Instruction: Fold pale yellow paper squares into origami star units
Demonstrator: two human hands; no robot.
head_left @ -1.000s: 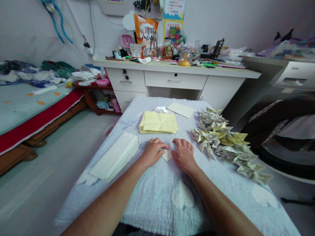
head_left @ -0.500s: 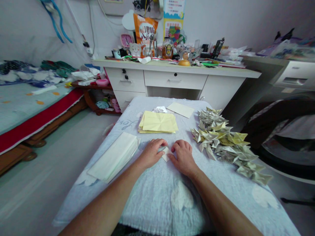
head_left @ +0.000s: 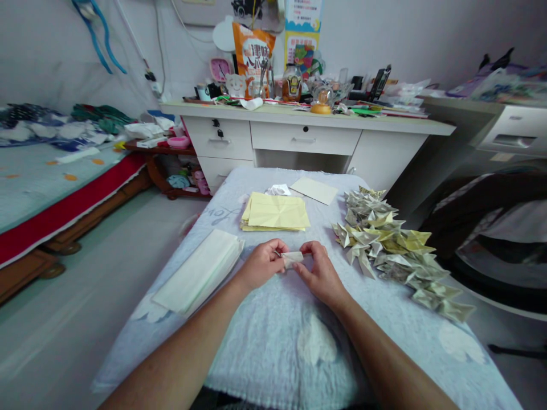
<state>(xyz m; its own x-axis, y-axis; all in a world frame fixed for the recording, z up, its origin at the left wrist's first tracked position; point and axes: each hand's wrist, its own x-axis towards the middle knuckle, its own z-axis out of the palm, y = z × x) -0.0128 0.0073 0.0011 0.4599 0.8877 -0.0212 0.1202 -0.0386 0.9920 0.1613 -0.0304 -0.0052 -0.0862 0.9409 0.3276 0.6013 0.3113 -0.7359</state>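
Note:
A small folded piece of pale paper [head_left: 293, 258] is held between my two hands over the cloth-covered table [head_left: 273, 336]. My left hand [head_left: 264, 265] pinches its left end between thumb and fingers. At the right end, the thumb and fingertips of my right hand [head_left: 319, 269] grip it too. Just beyond lies a stack of yellow paper sheets [head_left: 277, 212], the top one creased. To the right spreads a pile of folded paper pieces [head_left: 391, 250] with pointed tips. A thick bundle of white paper [head_left: 199, 272] rests left of my left hand.
A pale sheet [head_left: 314, 190] and a crumpled white paper [head_left: 277, 189] lie near the table's far end. Behind stands a white desk [head_left: 305, 138] crowded with jars and packets. A bed [head_left: 64, 188] is on the left, a washing machine [head_left: 508, 171] on the right.
Both hands have raised the small folded paper slightly from the cloth and turned it. It lay as a diamond shape between the fingertips before; now its long edge runs across between the hands.

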